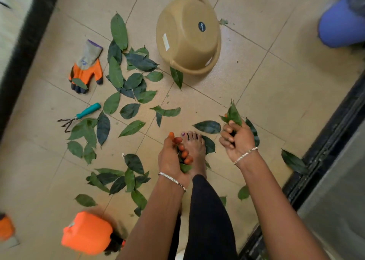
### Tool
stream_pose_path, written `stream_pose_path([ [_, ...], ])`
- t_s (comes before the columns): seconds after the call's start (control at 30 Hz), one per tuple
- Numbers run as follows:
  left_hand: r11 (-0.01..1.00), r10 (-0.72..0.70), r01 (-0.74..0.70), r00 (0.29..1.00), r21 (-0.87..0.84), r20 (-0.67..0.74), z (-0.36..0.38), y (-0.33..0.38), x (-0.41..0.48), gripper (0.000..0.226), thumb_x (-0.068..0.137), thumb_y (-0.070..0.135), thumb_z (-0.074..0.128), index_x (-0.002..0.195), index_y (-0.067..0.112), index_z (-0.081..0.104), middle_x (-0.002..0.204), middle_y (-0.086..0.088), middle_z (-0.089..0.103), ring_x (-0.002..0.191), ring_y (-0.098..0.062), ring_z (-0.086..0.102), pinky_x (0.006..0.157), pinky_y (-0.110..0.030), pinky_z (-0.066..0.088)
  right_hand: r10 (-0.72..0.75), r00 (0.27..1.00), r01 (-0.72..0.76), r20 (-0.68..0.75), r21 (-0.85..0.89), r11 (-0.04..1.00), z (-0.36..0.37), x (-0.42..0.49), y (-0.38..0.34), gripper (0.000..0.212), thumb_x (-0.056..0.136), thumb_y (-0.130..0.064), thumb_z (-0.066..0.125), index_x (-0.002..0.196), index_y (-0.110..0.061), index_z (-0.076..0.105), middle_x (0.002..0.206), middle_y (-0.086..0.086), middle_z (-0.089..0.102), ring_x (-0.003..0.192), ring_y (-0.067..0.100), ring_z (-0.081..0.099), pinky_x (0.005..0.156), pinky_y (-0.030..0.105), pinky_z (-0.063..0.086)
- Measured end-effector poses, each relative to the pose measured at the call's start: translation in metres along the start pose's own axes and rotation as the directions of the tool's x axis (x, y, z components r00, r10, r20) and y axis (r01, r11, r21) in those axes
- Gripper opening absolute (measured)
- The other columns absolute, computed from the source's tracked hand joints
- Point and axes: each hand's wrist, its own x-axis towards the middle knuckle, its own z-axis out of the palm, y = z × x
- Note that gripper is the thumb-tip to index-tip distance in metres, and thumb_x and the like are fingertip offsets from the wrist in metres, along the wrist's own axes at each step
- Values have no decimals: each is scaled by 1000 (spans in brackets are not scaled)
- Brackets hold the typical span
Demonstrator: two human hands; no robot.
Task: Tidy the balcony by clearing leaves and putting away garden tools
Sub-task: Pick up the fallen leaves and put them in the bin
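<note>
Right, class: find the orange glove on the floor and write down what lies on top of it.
One green leaf lies across the orange glove near its dark tips. Whatever is beneath the glove is covered and cannot be seen.

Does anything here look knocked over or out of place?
Yes. The tan watering can lies overturned, its base toward the camera. Green leaves are strewn across the tiles, one resting on the orange glove. A teal-handled hand rake lies loose on the floor near them.
</note>
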Motion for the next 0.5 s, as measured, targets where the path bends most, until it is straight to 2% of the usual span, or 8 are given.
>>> stream_pose_path([
  [0.1,997,-46,53,990,-49,132,10,11,-67,39,98,33,51,63,17,45,48,4,38,34,-7,31,30,-15,22,5,998,2,-55,110,994,15,-84,-29,26,97,-10,33,73,-18,38,51,-4,35,32,7,22,29,13,14],
  [0.27,992,-59,93,944,-89,325,22,32,-192,36,97,27,51,63,16,44,54,3,38,39,-8,36,31,-16,26,-83,995,91,-51,183,979,53,-237,-71,26,94,-10,36,70,-17,37,52,-3,32,31,8,22,29,12,15],
  [0.37,996,-54,78,923,-47,382,26,40,-260,32,96,25,51,66,14,49,57,2,41,41,-9,41,33,-17,30,-147,989,146,-12,223,964,65,-317,-98,23,95,-9,37,75,-14,46,52,-3,30,31,7,21,30,11,16],
  [0.5,997,-69,51,888,52,456,45,46,-345,26,95,23,52,71,13,52,61,1,41,41,-10,42,34,-17,33,-249,968,251,-39,265,931,65,-403,-141,22,98,-11,36,90,-12,57,49,-4,28,32,6,19,33,10,15],
])
